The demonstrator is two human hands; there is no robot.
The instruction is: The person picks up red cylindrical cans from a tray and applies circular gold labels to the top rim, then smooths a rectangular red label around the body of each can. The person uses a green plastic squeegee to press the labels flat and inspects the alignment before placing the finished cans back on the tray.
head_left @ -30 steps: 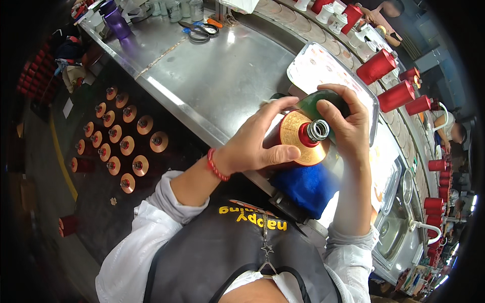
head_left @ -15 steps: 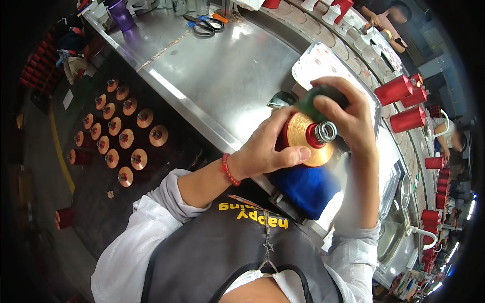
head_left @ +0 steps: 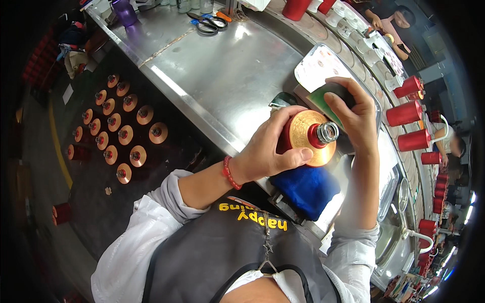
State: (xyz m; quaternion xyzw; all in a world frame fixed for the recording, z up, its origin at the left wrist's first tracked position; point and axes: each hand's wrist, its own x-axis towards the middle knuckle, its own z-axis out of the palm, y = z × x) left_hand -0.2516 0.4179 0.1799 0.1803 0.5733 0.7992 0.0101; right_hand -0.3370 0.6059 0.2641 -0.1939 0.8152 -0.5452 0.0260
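Note:
My left hand (head_left: 268, 156) is wrapped around a red bottle with a gold shoulder (head_left: 303, 132), its thumb pressed on the gold. The bottle tilts so that its clear glass neck (head_left: 327, 132) points toward my right forearm. Just beyond the neck, my right hand (head_left: 359, 112) grips a green and black pad or block (head_left: 320, 99) between thumb and fingers. A small gap shows between this pad and the bottle. Under the bottle lies a blue cloth (head_left: 307, 192) at the steel table's edge.
Several red bottles with gold shoulders (head_left: 114, 122) stand at the left. Scissors (head_left: 207, 24) and a purple bottle (head_left: 124, 12) lie toward the back of the steel table (head_left: 212, 86). A curved conveyor at right carries red bottles (head_left: 404, 113). A sink (head_left: 391, 242) is at lower right; other people work beyond.
The right hand and its pad have drawn slightly away from the bottle, and the pad is no longer blurred. Red bottles on the conveyor have shifted along toward the lower right.

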